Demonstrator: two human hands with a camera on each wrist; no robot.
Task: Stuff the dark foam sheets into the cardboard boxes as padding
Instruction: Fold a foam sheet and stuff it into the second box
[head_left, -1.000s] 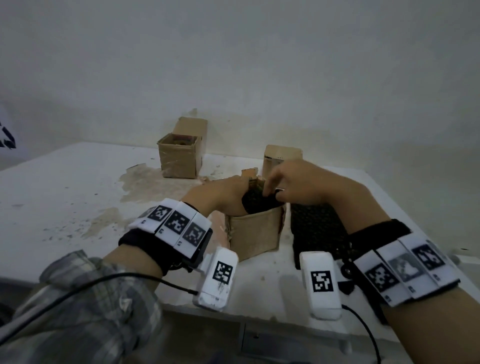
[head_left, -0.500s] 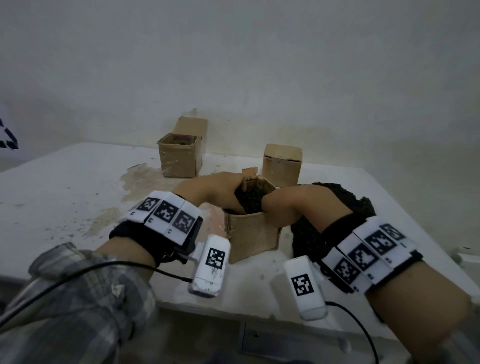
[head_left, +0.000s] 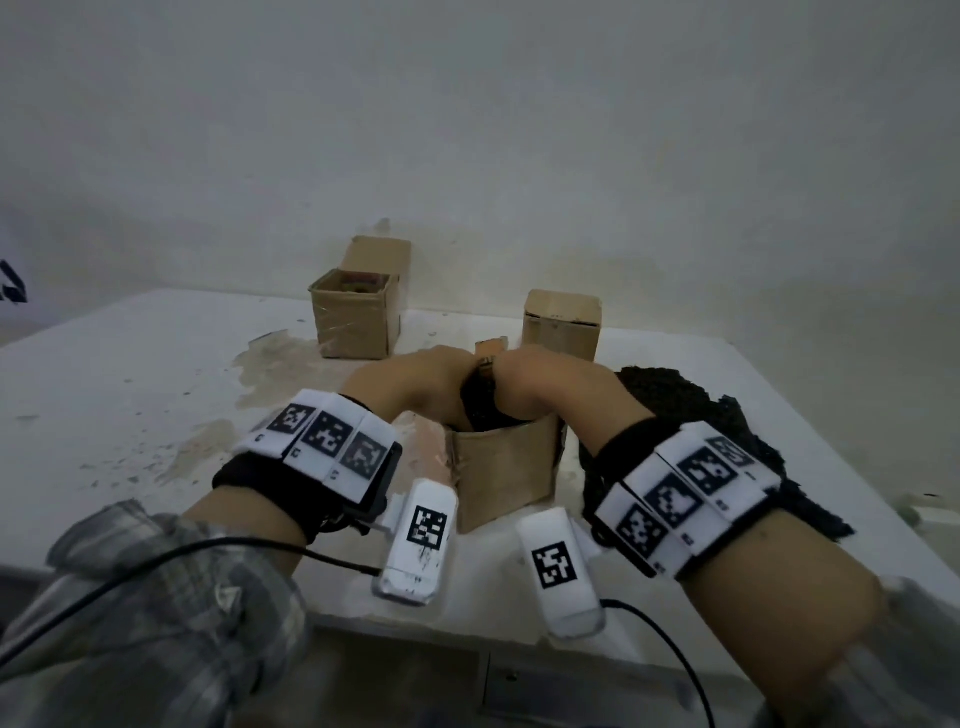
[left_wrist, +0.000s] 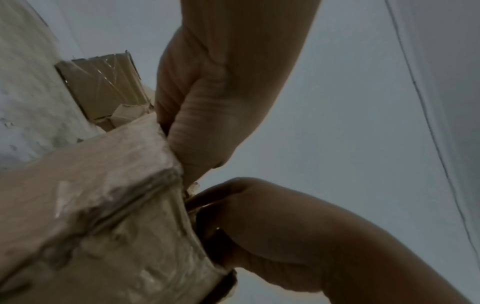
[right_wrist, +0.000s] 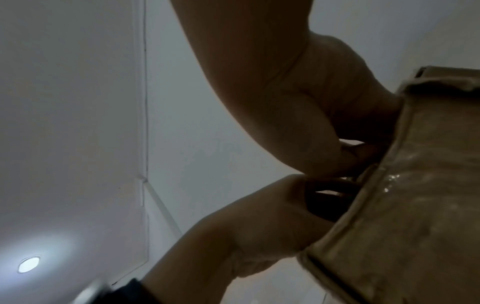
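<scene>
A small open cardboard box (head_left: 504, 467) stands at the table's front edge. A dark foam sheet (head_left: 480, 410) is bunched in its mouth, with both hands on it. My left hand (head_left: 421, 384) enters from the left, thumb and fingers closed on the foam (right_wrist: 324, 203) at the rim. From the right, my right hand (head_left: 540, 384) bends down over the rim, its fingers curled into the foam. All fingertips are hidden inside the box. The wrist views show the left hand (left_wrist: 207, 102), the right hand (right_wrist: 311, 113) and the taped box wall (left_wrist: 103, 205) close up.
A pile of dark foam sheets (head_left: 670, 405) lies on the white table (head_left: 130, 389) right of the box, under my right forearm. Two more cardboard boxes stand by the back wall: an open one (head_left: 358, 312) on the left and a closed one (head_left: 563, 322) behind the near box.
Both hands have pushed deeper into the box. The foam that bulged above the rim has sunk, so less of it shows. My right wrist has dropped toward the box.
</scene>
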